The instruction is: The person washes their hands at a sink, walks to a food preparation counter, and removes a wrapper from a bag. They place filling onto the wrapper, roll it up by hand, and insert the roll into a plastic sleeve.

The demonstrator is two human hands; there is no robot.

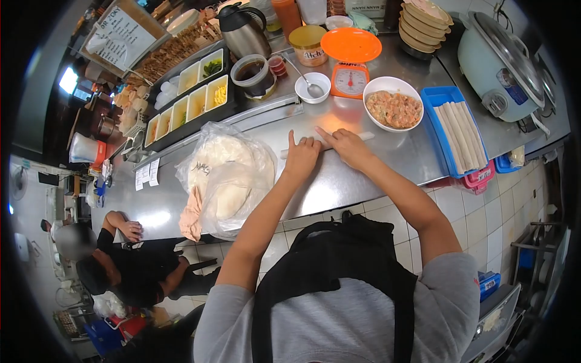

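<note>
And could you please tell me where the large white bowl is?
In the head view, the bowl stands right of centre, between the orange scale and the blue tray.

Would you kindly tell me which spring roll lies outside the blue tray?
The spring roll under the left hand and right hand, directly on the steel counter; the other rolls lie in the blue tray.

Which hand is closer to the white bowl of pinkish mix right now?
Right. The right hand rests on the pale roll, just left of the bowl and closer to the body. The left hand is farther left on the same roll.
</note>
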